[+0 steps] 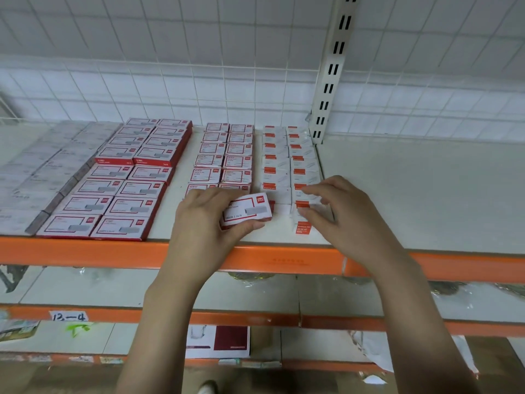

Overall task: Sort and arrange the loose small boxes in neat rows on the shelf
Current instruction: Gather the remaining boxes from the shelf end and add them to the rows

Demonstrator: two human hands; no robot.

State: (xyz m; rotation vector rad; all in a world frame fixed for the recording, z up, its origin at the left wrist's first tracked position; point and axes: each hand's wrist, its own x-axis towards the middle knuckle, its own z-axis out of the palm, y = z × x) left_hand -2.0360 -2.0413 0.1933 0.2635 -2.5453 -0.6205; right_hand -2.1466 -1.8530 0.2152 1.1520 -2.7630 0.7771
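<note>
My left hand (203, 214) grips a red-and-white small box (246, 210), held tilted just above the shelf (397, 194) near its front edge. My right hand (338, 211) reaches over the front end of two rows of white boxes with orange labels (289, 166); its fingertips touch the boxes there and its thumb rests by a small white-and-orange box (303, 227) at the front. Two rows of red-bordered boxes (224, 155) run back from my left hand. Further left lie larger red-and-white boxes (125, 191) in two rows.
Grey boxes (37, 172) fill the shelf's far left. An orange beam (85, 251) edges the shelf front, and a white slotted upright (329, 75) stands at the back. Wire mesh backs the shelf. Lower shelves hold papers and packets.
</note>
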